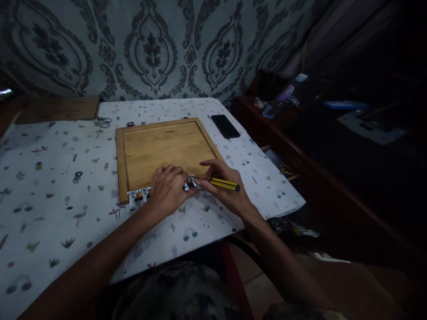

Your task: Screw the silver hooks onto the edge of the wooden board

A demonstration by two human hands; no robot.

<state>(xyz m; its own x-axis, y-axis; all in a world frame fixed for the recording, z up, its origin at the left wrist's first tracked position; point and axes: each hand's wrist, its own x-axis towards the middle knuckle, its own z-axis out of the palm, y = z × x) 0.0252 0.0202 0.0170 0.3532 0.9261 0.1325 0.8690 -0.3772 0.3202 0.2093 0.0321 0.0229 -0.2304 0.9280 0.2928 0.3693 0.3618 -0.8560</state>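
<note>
A framed wooden panel (160, 149), like a small cabinet door, lies flat on the table. My left hand (170, 189) rests over its near edge, fingers bent together, the thumb pressed at a shiny metal hinge (191, 182). Between thumb and fingers, my right hand (225, 184) grips a screwdriver (224, 184) with a yellow and black handle. Its shaft points left at the hinge; fingers partly hide the tip. Two more metal hinges (132, 199) (145, 193) sit side by side on the panel's near edge, left of my left hand.
A patterned white cloth (96, 178) covers the table. A black phone (225, 126) lies right of the panel. Cardboard (60, 109) and scissors (103, 122) are at the back left. Beyond the right edge, a bottle (285, 95) leans on a dark red surface above an open drawer (280, 161).
</note>
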